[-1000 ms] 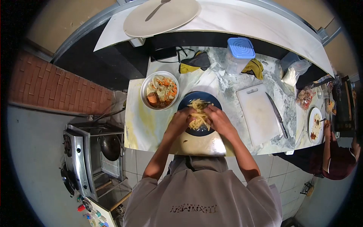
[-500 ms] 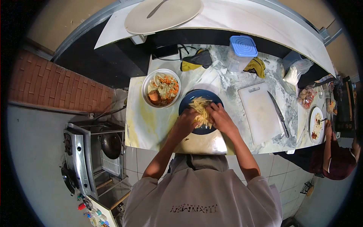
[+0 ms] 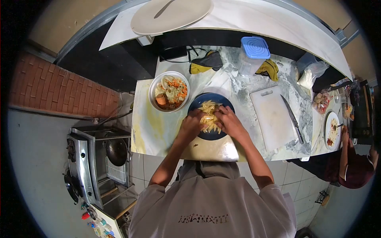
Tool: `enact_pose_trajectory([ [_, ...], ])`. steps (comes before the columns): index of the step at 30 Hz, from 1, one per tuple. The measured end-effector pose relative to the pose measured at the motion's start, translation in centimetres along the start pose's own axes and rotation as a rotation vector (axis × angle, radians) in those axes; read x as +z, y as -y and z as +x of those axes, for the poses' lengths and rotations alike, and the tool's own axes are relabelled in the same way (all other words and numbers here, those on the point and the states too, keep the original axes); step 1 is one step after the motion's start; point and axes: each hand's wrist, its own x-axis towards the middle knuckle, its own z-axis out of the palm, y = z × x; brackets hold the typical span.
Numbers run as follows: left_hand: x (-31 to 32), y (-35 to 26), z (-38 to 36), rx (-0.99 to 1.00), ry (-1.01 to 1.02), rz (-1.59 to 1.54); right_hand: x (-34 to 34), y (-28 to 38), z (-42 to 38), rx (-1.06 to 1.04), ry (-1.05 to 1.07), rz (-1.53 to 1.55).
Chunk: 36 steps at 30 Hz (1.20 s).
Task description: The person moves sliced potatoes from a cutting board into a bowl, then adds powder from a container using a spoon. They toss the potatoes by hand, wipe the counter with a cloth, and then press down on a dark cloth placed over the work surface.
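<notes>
A dark blue bowl sits near the counter's front edge, holding pale yellow strips that look like cut potato. Both hands reach into it from either side. My left hand has its fingers curled into the strips at the bowl's left; it is slightly blurred. From the right, my right hand bends its fingers round strips in the middle. A shiny wet-looking patch shows between the hands. The fingertips are partly hidden among the strips. Left of the bowl stands a white bowl of chopped orange and pale green vegetables.
A white cutting board and a long knife lie to the right. Behind are a blue-lidded container and yellow-black cloths. A stove stands at lower left. Another person is at the far right, beside a plate.
My left hand has shifted slightly up and left among the strips, and the strips between the hands are rearranged. My right hand stays almost in place.
</notes>
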Motion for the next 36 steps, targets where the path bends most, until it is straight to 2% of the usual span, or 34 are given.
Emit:
enact_pose_trajectory([
  [1,-0.2,-0.3,0.0,-0.075,0.056,0.027,0.5,-0.2,0.0,-0.013,0.025,-0.018],
  [7,1.9,2.0,-0.5,-0.026,0.012,-0.041,0.6,-0.3,-0.2,0.017,0.056,-0.002],
  [12,0.8,0.7,-0.6,-0.004,0.015,-0.027,-0.4,-0.2,-0.7,0.012,0.121,0.074],
  [17,0.7,1.6,-0.4,-0.034,-0.021,0.031,0.1,0.3,-0.3,0.0,0.019,0.043],
  [20,0.5,1.9,-0.2,-0.012,0.043,0.002,0.3,0.5,-0.2,0.0,0.074,-0.02],
  [23,0.4,1.8,0.0,-0.113,0.018,-0.124,0.5,0.1,-0.5,-0.015,0.027,-0.007],
  [31,0.3,1.5,-0.2,0.023,-0.029,-0.039,0.7,0.2,-0.3,0.027,-0.038,0.076],
  [34,0.4,0.6,0.0,-0.04,-0.059,-0.095,0.8,0.2,-0.4,0.039,-0.013,0.012],
  [36,1.1,2.4,0.1,-0.037,-0.053,-0.093,0.7,0.3,-0.7,0.048,0.025,-0.025],
])
